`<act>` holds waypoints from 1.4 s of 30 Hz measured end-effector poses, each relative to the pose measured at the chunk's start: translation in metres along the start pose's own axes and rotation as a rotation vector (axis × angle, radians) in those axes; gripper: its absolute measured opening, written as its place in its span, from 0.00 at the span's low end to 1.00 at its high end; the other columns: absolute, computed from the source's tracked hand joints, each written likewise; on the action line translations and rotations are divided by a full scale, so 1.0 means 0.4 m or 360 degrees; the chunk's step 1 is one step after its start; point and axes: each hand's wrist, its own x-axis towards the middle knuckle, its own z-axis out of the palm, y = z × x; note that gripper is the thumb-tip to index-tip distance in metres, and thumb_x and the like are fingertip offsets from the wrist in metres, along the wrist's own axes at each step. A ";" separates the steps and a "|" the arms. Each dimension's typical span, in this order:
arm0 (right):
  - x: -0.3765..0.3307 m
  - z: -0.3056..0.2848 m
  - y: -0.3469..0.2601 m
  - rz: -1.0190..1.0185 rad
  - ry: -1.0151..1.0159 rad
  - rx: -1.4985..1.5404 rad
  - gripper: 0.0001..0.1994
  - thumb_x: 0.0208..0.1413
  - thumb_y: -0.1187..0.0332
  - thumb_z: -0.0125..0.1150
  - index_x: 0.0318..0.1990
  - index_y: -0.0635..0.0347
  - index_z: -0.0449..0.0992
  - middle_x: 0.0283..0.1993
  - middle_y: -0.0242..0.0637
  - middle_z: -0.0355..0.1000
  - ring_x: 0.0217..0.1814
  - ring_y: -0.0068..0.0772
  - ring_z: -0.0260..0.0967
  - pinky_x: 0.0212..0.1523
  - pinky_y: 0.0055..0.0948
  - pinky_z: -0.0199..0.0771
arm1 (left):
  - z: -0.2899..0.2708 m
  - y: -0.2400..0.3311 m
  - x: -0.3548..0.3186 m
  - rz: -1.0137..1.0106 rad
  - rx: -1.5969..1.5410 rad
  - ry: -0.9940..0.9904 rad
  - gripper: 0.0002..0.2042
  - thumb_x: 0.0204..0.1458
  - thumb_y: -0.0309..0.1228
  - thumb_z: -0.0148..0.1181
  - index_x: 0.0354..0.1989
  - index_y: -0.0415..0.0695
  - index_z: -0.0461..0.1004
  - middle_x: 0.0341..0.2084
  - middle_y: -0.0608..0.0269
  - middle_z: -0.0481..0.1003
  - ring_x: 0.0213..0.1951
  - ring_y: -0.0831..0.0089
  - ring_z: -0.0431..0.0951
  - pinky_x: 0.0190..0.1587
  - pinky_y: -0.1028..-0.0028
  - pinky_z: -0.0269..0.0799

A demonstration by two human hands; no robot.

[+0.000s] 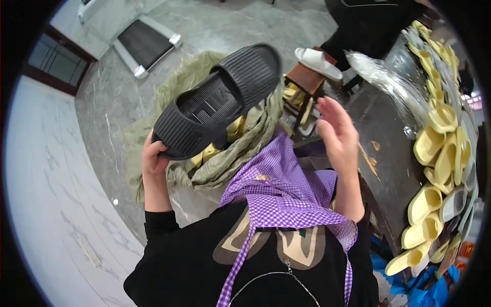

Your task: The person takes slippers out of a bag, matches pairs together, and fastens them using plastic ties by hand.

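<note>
My left hand [154, 156] is closed on the lower left end of a pair of black slide sandals [209, 100], which look tucked into each other, a ribbed strap at each end. The sandals are held up at a slant over an olive-green woven sack [215, 176]. Inside that sack, pale yellow pieces [236, 128] show, partly hidden by the sandals. My right hand [337, 130] is raised apart from them, fingers open and nothing seen in it. It is nearest to a small brown wooden stool [305, 77] with a white slide sandal [318, 63] on top.
On the right, a dark table [381, 133] carries rows of yellow slide sandals [425, 230] and crumpled clear plastic [391, 77]. A person in black clothing [371, 25] is beyond it. A treadmill [146, 45] stands far left, beside a marble-patterned wall [48, 179]. Blue plastic [434, 294] lies lower right.
</note>
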 end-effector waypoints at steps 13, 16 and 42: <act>-0.145 -0.321 -0.075 0.0166 0.0888 0.1192 0.07 0.57 0.67 0.48 0.36 0.60 0.67 0.31 0.31 0.70 0.28 0.23 0.69 0.30 0.26 0.75 | 0.574 -0.075 0.201 -0.0665 -0.0068 -0.0894 0.16 0.46 0.19 0.46 0.46 0.31 0.66 0.40 0.53 0.73 0.42 0.67 0.74 0.46 0.70 0.70; -0.203 -0.445 -0.048 0.0236 0.1179 0.0761 0.07 0.57 0.67 0.47 0.37 0.61 0.68 0.30 0.32 0.70 0.28 0.23 0.69 0.25 0.24 0.73 | 0.660 -0.093 0.235 -0.0475 0.0013 -0.0938 0.12 0.51 0.21 0.47 0.44 0.31 0.67 0.39 0.53 0.73 0.40 0.68 0.75 0.44 0.70 0.72; 0.022 -0.732 0.023 -0.0184 0.0737 -0.1696 0.11 0.49 0.72 0.51 0.40 0.59 0.74 0.35 0.51 0.72 0.39 0.48 0.70 0.39 0.37 0.69 | 1.095 -0.371 0.244 0.1253 0.1758 -0.1426 0.24 0.44 0.30 0.55 0.52 0.40 0.63 0.50 0.49 0.65 0.52 0.55 0.64 0.54 0.64 0.59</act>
